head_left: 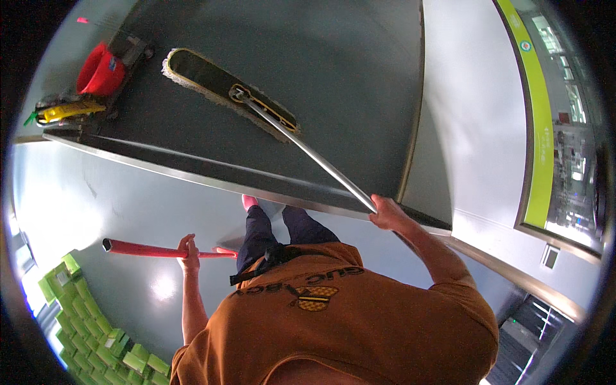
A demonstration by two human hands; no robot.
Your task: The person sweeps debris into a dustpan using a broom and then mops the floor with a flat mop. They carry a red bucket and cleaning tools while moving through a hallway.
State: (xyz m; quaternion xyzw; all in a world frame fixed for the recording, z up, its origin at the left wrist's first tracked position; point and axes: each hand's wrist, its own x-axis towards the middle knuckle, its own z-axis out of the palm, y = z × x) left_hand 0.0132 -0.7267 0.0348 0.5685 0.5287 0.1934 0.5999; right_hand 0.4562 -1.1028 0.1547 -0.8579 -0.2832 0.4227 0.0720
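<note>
The flat, dark dust mop (253, 104) with pale fringe and silver metal pole rests on the dark grey surface (346, 70), beyond its near edge; probably light, soft-fringed, stiff-poled; the right hand (387, 213) grasps the pole's end, a good hold; the left hand (188, 254) grips a red tube (144, 249).

Mop hdl (319, 158) — nr end hidden (R).

Glare whitens the pale floor (147, 218) at left, within black, fisheye-curved edges.
</note>
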